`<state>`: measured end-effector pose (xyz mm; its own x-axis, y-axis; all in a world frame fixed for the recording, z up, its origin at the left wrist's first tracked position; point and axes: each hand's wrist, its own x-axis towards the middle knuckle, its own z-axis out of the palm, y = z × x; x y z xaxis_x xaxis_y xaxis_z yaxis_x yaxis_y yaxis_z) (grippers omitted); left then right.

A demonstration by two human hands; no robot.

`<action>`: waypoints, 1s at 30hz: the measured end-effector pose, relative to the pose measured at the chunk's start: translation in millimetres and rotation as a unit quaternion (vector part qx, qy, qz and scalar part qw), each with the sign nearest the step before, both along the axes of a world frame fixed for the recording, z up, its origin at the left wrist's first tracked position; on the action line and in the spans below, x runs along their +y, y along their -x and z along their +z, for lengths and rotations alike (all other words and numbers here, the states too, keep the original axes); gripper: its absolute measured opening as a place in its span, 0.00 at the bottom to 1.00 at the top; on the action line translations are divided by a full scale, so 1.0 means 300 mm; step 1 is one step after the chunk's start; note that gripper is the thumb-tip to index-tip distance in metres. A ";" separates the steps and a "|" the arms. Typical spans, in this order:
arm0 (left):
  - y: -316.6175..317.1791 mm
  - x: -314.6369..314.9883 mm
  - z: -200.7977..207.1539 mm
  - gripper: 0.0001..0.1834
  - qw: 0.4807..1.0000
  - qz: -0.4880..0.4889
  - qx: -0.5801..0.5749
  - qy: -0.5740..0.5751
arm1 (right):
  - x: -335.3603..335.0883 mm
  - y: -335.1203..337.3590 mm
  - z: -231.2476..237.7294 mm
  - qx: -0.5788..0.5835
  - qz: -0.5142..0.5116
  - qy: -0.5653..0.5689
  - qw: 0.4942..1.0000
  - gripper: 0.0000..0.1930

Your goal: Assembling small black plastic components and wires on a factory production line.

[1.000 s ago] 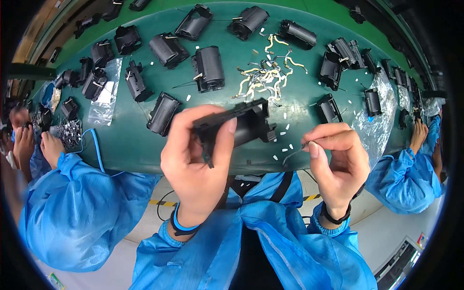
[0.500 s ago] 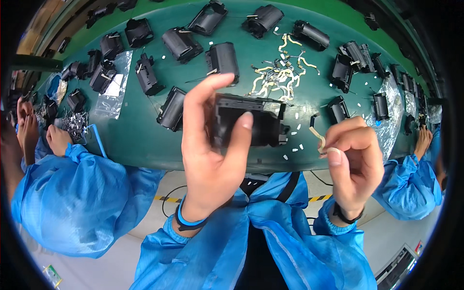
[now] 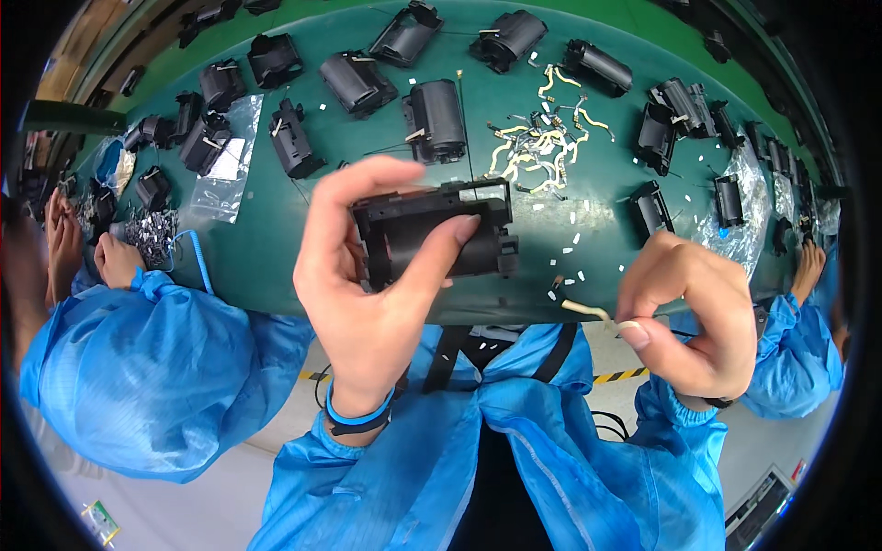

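My left hand [image 3: 367,266] is closed around a black plastic housing [image 3: 395,241], the thumb lying across its curved face. A frame-like edge and small tabs stick out at the housing's right end. Off to the right, my right hand [image 3: 689,312] pinches a thin cream flex cable [image 3: 585,309] between thumb and forefinger. The cable's dark end points left, toward the housing but apart from it. Beyond both hands, a pile of similar flex cables [image 3: 537,151] lies on the green table [image 3: 276,266].
Several black housings, one of them an upright-lying piece [image 3: 436,119], are spread over the table. Small white bits [image 3: 567,250] lie near my right hand. Clear plastic bags [image 3: 225,174] rest left and right. Co-workers in blue smocks [image 3: 156,376] sit on both sides.
My left hand has shifted left with the housing. The right hand has moved lower and slightly right, and the cable in it has swung from upright to pointing left.
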<state>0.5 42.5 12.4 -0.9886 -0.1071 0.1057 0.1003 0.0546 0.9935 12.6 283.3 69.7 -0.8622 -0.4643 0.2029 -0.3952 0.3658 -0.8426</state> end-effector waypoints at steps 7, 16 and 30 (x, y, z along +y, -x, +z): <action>0.011 -0.024 -0.012 0.31 0.997 -0.020 0.071 0.021 | 0.006 0.008 0.012 -0.057 0.046 -0.019 0.997 0.09; 0.088 -0.099 0.064 0.25 0.931 -0.230 0.135 0.250 | 0.023 0.031 0.086 -0.091 0.185 -0.051 0.977 0.09; 0.132 -0.079 0.030 0.15 0.963 -0.249 -0.059 0.089 | -0.093 0.072 0.058 -0.152 0.160 -0.130 0.967 0.09</action>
